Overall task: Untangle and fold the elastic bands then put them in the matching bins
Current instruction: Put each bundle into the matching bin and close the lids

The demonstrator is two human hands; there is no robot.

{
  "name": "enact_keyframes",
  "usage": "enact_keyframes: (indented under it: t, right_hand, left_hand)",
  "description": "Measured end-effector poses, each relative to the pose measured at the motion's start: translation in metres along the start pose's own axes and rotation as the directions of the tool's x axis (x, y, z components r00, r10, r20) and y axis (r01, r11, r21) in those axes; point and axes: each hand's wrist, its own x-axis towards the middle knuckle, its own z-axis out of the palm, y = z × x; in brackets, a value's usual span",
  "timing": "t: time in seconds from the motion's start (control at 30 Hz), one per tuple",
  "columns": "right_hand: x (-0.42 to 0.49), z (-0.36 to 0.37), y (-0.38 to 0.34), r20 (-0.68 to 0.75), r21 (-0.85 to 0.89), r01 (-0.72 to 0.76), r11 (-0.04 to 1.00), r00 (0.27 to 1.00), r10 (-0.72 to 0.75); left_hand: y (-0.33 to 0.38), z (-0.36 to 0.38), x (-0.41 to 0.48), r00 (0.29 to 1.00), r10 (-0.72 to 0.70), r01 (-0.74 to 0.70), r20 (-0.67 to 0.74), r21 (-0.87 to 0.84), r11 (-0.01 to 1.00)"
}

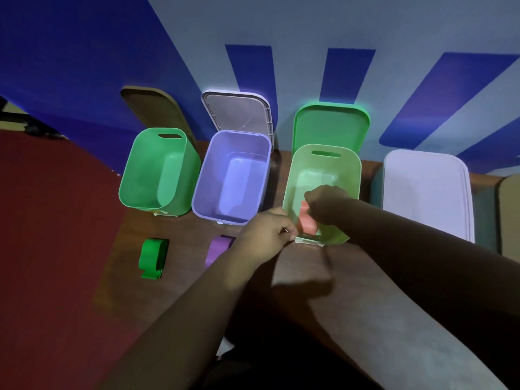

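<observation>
Fingers point(311, 197) of the right hand point(327, 204) are clenched on a folded pink band point(307, 222), which hangs just below them over the near edge of the light green bin point(352, 175). Beside them to the left, the left hand point(267, 232) has its fingers point(289, 231) curled at that bin's near corner; whether they grip anything cannot be told. Well left of the left fingers, a purple band point(218, 247) lies on the table point(309, 266), partly hidden by the forearm, and a folded green band point(152, 257) lies farther left. Beyond these stand the purple bin point(213, 170) and the green bin point(140, 170), both open.
</observation>
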Motion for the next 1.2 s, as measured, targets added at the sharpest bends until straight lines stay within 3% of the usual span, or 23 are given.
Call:
enact_keyframes:
  t: [0.17, 0.3, 0.37, 0.43, 0.5, 0.6, 0.7, 0.77, 1.03, 1.2]
  right_hand:
    - [-0.003, -0.012, 0.01, -0.093, 0.013, -0.014, 1.0, 0.996, 0.015]
    - [-0.019, -0.042, 0.032, -0.24, 0.304, 0.028, 0.952, 0.969, 0.048]
    - [-0.03, -0.06, 0.044, -0.38, 0.421, 0.077, 0.904, 0.92, 0.098]
    - [-0.04, -0.079, 0.055, -0.548, 0.449, 0.11, 0.887, 0.818, 0.176]
    - [-0.048, -0.097, 0.064, -0.63, 0.459, 0.089, 0.884, 0.735, 0.253]
    - [-0.052, -0.114, 0.078, -0.605, 0.494, 0.003, 0.869, 0.719, 0.341]
    - [-0.048, -0.117, 0.084, -0.46, 0.562, -0.078, 0.824, 0.798, 0.39]
    - [-0.044, -0.114, 0.085, -0.426, 0.584, -0.106, 0.805, 0.804, 0.415]
    - [-0.042, -0.107, 0.084, -0.452, 0.461, -0.138, 0.876, 0.814, 0.366]
    - [-0.071, -0.102, 0.079, -0.56, 0.483, -0.016, 0.875, 0.763, 0.323]
  left_hand:
    - [0.004, -0.012, 0.009, 0.998, -0.037, 0.04, 0.055, -0.072, 0.997]
    - [0.015, -0.031, 0.037, 0.998, -0.049, 0.046, -0.049, -0.065, 0.997]
    - [0.024, -0.044, 0.061, 0.99, -0.022, 0.016, -0.142, -0.046, 0.999]
    - [0.04, -0.059, 0.088, 0.972, 0.024, -0.015, -0.232, 0.04, 0.999]
    - [0.059, -0.075, 0.114, 0.945, 0.068, -0.028, -0.32, 0.128, 0.991]
    - [0.084, -0.091, 0.146, 0.917, 0.137, -0.044, -0.375, 0.246, 0.968]
    - [0.097, -0.093, 0.168, 0.942, 0.115, -0.005, -0.315, 0.331, 0.944]
    - [0.1, -0.089, 0.174, 0.954, 0.064, 0.041, -0.293, 0.34, 0.94]
    - [0.105, -0.09, 0.165, 0.971, 0.015, 0.106, -0.24, 0.486, 0.868]
    - [0.099, -0.091, 0.135, 0.937, 0.193, -0.024, -0.291, 0.497, 0.867]
